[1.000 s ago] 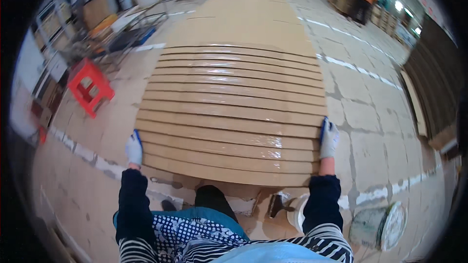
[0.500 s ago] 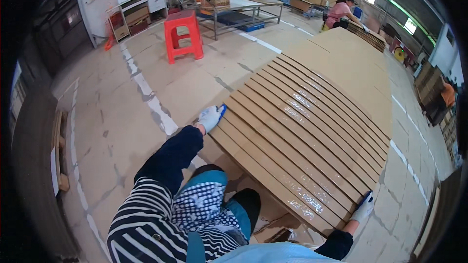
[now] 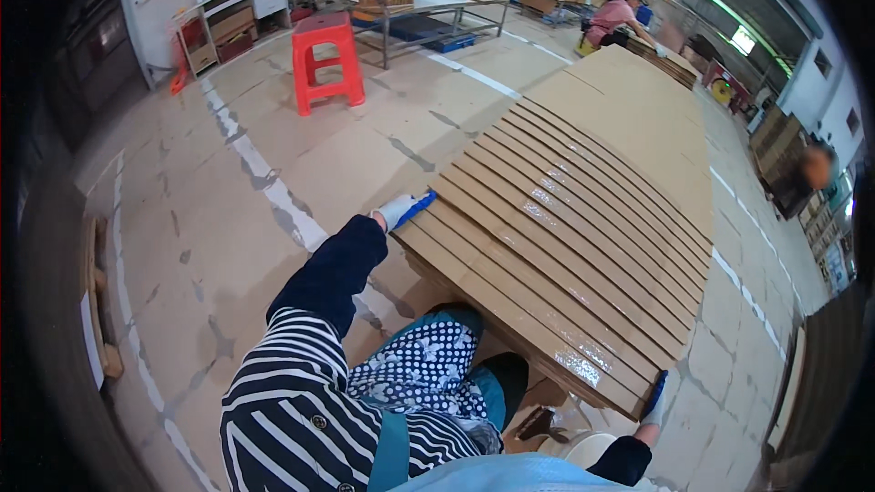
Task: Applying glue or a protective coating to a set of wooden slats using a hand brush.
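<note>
A row of overlapping brown cardboard sheets (image 3: 556, 246) lies fanned out before me, their edges stepped like stairs, with shiny wet-looking patches on the exposed strips. My left hand (image 3: 406, 210), in a white glove with blue fingers, is closed on the left edge of the nearest sheets. At their near right corner my right hand (image 3: 655, 398), gloved the same way, grips the opposite edge. Its fingers are partly hidden.
A white bucket (image 3: 588, 448) stands below the near edge by my knees. A red stool (image 3: 326, 64) and metal-framed table (image 3: 437, 14) are at far left. Beyond the sheets a person in pink (image 3: 612, 20) leans over stacked cardboard (image 3: 670, 64). Another person (image 3: 807, 173) is at right.
Both hands and the nearest sheets have moved a little away from me. The white bucket has come into view below the near edge. The whole view has shifted slightly.
</note>
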`<state>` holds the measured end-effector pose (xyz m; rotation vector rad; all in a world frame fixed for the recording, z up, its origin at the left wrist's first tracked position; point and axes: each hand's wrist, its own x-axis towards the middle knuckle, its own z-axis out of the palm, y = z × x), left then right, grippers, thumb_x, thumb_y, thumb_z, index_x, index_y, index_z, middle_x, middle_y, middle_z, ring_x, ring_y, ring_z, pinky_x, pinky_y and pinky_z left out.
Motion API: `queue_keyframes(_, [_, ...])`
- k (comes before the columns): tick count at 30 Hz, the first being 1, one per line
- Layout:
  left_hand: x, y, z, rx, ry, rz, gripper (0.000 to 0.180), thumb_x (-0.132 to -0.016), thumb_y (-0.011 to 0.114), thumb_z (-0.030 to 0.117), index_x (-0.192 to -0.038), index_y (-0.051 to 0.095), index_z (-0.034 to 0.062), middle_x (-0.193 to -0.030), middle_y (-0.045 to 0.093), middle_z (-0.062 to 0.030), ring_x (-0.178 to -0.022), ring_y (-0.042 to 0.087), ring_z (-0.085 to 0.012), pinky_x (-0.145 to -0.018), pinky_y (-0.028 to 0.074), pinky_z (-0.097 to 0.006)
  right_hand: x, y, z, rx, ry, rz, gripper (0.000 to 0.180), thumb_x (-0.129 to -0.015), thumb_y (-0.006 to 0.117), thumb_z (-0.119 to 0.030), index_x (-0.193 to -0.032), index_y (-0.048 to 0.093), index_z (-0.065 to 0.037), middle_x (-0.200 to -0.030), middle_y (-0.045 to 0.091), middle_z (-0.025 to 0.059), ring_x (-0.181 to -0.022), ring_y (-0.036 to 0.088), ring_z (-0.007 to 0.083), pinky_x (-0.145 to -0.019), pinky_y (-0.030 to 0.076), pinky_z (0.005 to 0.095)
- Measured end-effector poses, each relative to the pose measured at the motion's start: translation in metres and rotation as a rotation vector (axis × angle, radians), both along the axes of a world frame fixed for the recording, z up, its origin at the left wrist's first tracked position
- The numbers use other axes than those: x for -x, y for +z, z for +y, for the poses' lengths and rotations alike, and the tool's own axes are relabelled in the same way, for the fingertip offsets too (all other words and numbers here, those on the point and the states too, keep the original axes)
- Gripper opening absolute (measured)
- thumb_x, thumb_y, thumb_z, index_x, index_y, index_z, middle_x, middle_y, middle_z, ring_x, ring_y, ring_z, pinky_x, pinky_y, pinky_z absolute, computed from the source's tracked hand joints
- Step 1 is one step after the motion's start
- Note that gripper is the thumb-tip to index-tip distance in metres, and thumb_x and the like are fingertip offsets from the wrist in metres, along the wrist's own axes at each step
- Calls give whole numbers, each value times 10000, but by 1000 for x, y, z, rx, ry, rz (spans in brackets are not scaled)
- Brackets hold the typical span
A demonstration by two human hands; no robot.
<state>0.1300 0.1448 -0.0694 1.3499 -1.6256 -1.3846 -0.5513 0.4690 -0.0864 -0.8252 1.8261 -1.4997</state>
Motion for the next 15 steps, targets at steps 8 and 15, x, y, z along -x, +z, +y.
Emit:
queue_keyframes(8, [-15, -28, 32, -32, 304, 88, 539, -894, 382, 385, -1350, 303, 111, -1411, 267, -82, -1280, 254, -265, -1050, 202, -408, 1, -5, -6, -69, -72, 22, 490, -913, 421, -395, -1236, 458, -28, -1155, 507, 35, -1034, 462, 142, -912, 374, 273])
queue_keyframes(15, [-17, -60, 37, 348, 340, -509, 595, -846, 479, 415, -1345, 309, 140, -1358, 339, -89, -1248, 307, -260, -1026, 248, -392, -59, 49, -8, -162, -61, 80, 581, -912, 394, -425, -1303, 361, 3, -1271, 434, 70, -1136, 408, 167, -981, 317, 284])
